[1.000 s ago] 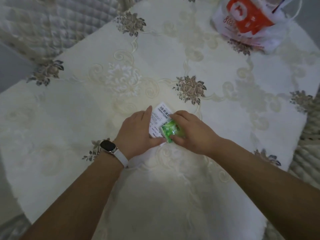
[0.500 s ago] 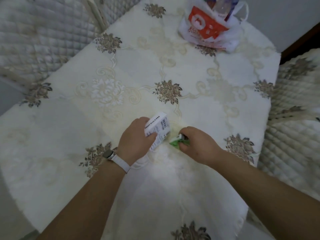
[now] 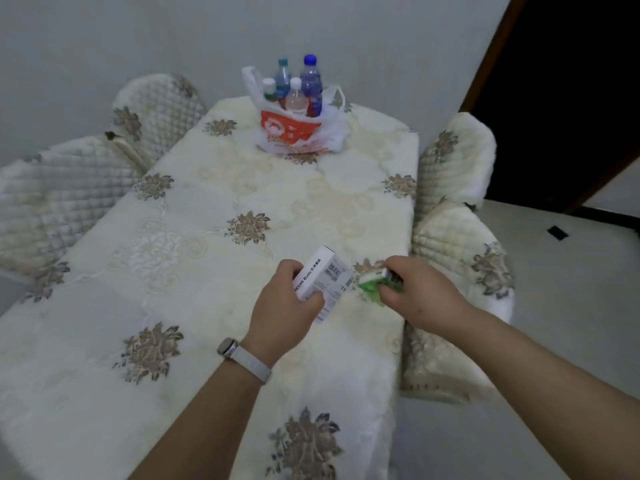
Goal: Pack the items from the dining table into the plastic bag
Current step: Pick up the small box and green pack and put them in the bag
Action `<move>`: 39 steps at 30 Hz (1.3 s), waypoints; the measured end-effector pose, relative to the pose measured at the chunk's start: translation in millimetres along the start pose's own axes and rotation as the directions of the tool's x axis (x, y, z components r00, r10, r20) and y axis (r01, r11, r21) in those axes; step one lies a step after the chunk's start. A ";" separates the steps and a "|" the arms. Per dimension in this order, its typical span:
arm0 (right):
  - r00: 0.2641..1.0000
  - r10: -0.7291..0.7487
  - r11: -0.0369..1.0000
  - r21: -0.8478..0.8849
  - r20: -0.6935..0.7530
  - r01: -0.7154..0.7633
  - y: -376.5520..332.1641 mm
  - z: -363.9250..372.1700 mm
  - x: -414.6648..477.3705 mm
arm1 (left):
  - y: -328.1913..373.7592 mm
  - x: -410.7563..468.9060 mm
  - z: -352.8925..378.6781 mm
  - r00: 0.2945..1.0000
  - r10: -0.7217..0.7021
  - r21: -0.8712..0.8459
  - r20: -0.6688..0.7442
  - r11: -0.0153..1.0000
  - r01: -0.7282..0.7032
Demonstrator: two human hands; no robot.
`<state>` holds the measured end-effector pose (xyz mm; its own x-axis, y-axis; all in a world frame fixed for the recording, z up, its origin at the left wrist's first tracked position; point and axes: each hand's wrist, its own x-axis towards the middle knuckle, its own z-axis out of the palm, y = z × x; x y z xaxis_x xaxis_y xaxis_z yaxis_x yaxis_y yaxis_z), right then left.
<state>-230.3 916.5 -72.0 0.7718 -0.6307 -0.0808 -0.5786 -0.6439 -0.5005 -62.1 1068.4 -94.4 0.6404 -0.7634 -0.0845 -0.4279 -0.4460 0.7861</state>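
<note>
Head view. My left hand point(image 3: 284, 303) curls round a white box point(image 3: 323, 280), thumb on its near face, holding it above the tabletop point(image 3: 194, 299). My right hand point(image 3: 420, 294) pinches a green packet point(image 3: 371, 287) just beside the box — whether the two touch I cannot tell. The plastic bag point(image 3: 294, 133) stands at the tabletop's far end, well apart from both hands, mouth open, with four bottles point(image 3: 310, 85) upright inside. A watch point(image 3: 227, 346) sits on my left wrist — quilted chairs point(image 3: 62, 192) flank the tabletop.
</note>
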 end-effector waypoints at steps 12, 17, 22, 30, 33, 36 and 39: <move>0.923 0.209 0.975 0.147 -0.323 -0.170 182.8 -150.1 -206.8 | 215.9 -99.1 176.5 0.960 0.270 -0.176 0.076 0.951 -0.253; 0.846 0.366 0.929 0.211 -0.388 -0.304 243.2 -182.6 -272.6 | 270.5 -115.8 237.2 0.921 0.348 -0.178 0.177 0.931 -0.318; 0.763 0.479 0.876 0.292 -0.435 -0.384 284.8 -199.8 -305.1 | 306.6 -114.5 286.0 0.884 0.389 -0.173 0.259 0.919 -0.354; 0.686 0.592 0.804 0.378 -0.424 -0.460 347.8 -206.4 -298.0 | 335.7 -68.8 366.5 0.840 0.417 -0.193 0.347 0.908 -0.371; 0.643 0.640 0.766 0.411 -0.420 -0.494 378.8 -213.6 -268.8 | 342.9 -29.7 396.2 0.842 0.399 -0.209 0.363 0.916 -0.343; 0.612 0.681 0.729 0.441 -0.402 -0.523 411.3 -224.5 -224.7 | 350.0 23.0 424.1 0.854 0.363 -0.247 0.372 0.926 -0.286; 0.614 0.694 0.718 0.429 -0.377 -0.548 439.8 -243.4 -172.3 | 359.8 79.4 445.0 0.863 0.334 -0.289 0.379 0.929 -0.233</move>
<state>-681.9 636.6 -68.5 -0.0270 -0.9971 -0.0717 -0.7257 0.0689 -0.6846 -449.1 639.4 -90.7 0.1683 -0.9848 -0.0422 -0.3625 -0.1016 0.9264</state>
